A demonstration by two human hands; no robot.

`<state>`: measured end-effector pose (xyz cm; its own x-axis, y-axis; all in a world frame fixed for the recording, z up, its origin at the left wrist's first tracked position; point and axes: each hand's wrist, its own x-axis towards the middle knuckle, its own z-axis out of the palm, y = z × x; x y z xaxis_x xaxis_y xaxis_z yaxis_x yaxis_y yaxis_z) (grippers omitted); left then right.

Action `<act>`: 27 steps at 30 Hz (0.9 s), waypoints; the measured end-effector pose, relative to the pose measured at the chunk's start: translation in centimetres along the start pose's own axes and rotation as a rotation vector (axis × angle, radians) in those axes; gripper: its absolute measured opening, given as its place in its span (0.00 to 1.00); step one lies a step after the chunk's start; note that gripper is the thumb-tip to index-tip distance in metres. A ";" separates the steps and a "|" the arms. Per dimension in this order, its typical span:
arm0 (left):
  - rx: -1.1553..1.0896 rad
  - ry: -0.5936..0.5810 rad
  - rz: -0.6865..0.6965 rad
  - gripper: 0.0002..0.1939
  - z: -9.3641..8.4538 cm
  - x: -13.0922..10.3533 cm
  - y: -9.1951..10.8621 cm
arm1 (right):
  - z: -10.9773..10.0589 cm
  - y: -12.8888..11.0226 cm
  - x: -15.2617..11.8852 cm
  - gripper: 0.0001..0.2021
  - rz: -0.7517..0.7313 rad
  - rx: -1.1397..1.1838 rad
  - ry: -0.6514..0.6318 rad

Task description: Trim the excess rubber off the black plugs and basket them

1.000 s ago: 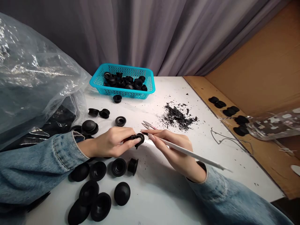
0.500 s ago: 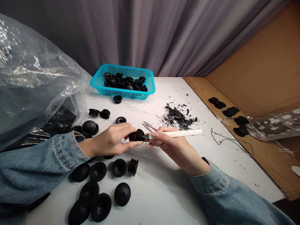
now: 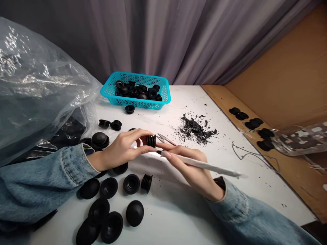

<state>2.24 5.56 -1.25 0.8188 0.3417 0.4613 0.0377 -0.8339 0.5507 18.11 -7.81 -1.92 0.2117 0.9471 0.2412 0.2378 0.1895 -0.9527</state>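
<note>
My left hand (image 3: 127, 145) is closed on a black ribbed plug (image 3: 151, 141), pinching it between thumb and fingers with the ribs turned to the right. In my right hand (image 3: 190, 165) is a slim craft knife (image 3: 204, 165) with a white wrapped handle. Its short dark tip lies just below and right of the plug; whether it touches cannot be made out. Thread snips (image 3: 163, 138) with pinkish-red handles lie on the table behind my right fingers. Nearest below my left hand are loose black plugs, among them an open-faced one (image 3: 131, 184) and one on its side (image 3: 146, 183).
A turquoise basket (image 3: 136, 102) of black plugs stands at the back. Black shavings (image 3: 196, 129) are heaped right of centre. A clear plastic bag (image 3: 46, 78) bulges at left. A bent grey wire (image 3: 240, 154) and paired black pieces (image 3: 238, 113) are at right.
The plug has been turned in my left fingers so its ribs stand upright. My right hand has dropped slightly, and the knife's handle end has swung down toward me.
</note>
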 end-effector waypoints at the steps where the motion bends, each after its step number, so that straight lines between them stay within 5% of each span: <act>1: 0.014 0.012 0.023 0.16 0.1 -0.1 0.0 | -0.1 0.1 0.1 0.06 0.066 0.077 0.013; 6: 0.078 0.019 0.154 0.17 0.2 -0.4 -0.3 | -0.3 0.5 0.4 0.07 0.223 0.389 0.009; 11: 0.106 -0.045 0.230 0.19 0.3 -0.7 -0.4 | -0.1 0.8 0.4 0.06 0.248 0.322 0.038; 17: 0.046 -0.014 0.207 0.19 0.3 -0.4 -0.3 | 0.0 0.6 0.2 0.06 0.219 0.234 0.030; 27: 0.027 -0.060 0.123 0.13 -0.1 -0.1 0.2 | 0.1 0.1 0.7 0.08 0.343 0.590 0.019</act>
<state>2.12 5.40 -1.08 0.8512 0.2100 0.4810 -0.0504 -0.8796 0.4730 18.18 -7.05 -1.91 0.2010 0.9750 -0.0946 -0.4016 -0.0061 -0.9158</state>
